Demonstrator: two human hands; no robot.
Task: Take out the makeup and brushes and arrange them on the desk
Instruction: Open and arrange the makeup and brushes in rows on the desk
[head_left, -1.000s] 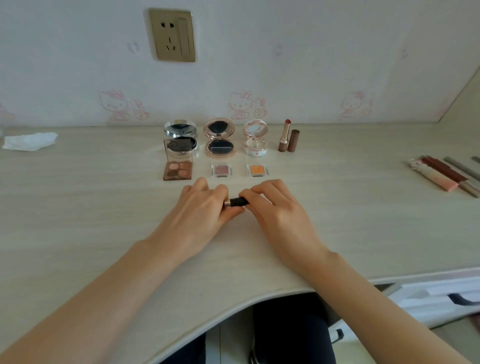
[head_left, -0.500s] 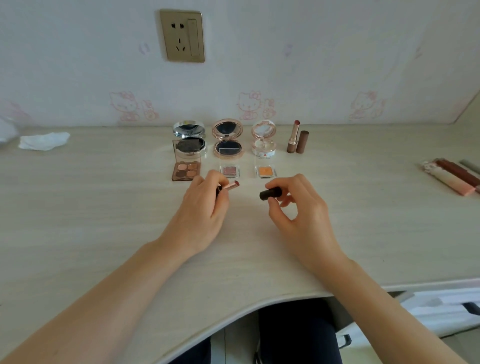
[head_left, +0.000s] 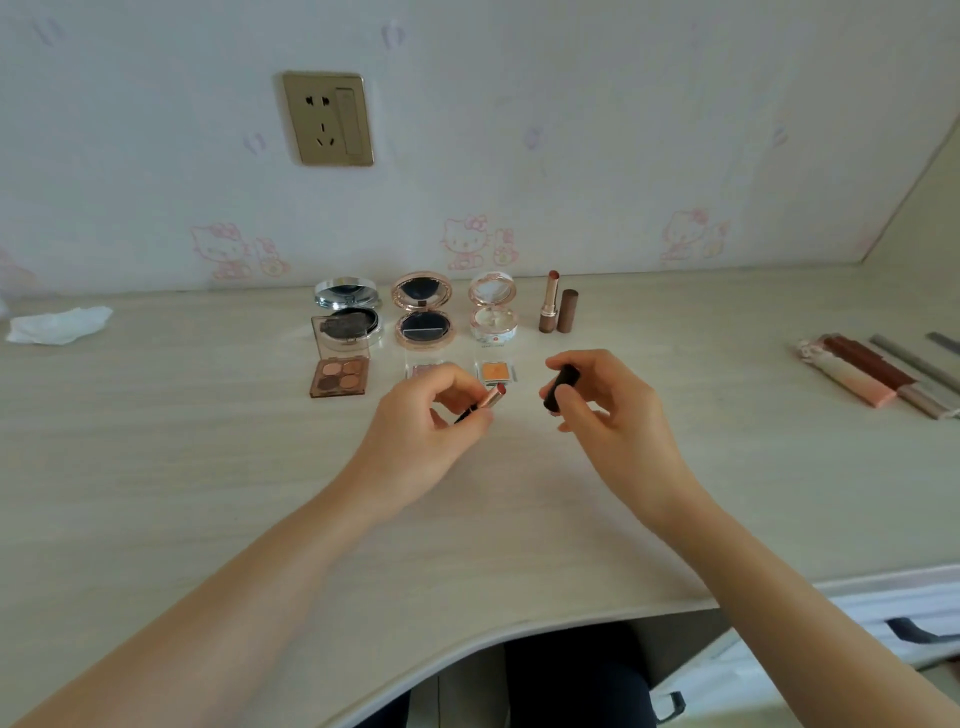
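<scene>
The left hand (head_left: 426, 431) pinches an open lipstick (head_left: 485, 400) w/ thumb & fingers curled round the dark tube. The pink-red tip points up & to the right, prob so it touches nothing. The right hand (head_left: 608, 415) holds the dark cap (head_left: 560, 387) betw thumb & fingers, a bit apart from the stick. Both are up over the desk (head_left: 156, 467), just in front of the makeup rows.

Why the cap is off: I think it's to match the other lipstick (head_left: 548, 304) at the back, which stands up open w/ its brown cap (head_left: 568, 310) standing right beside it. So this one prob goes next to that pair, stick up, cap by its side.

The rest sits in neat lines so you can see it all. Back row: silver compact (head_left: 347, 312), rose-gold compact (head_left: 423, 312), small white compact (head_left: 493, 312), all w/ lids up. Front row: brown eyeshadow palette (head_left: 340, 376), a pink single pan (head_left: 423, 370) partly hid by the left hand, an orange single pan (head_left: 496, 371).

Far right, some long tubes (head_left: 857, 376) lie side by side, touching, not yet in the rows. A crumpled tissue (head_left: 60, 325) lies far left. A wall socket (head_left: 328, 119) is above.

Careful bit, I'd say: a thin stick tips easy when stood up.
</scene>
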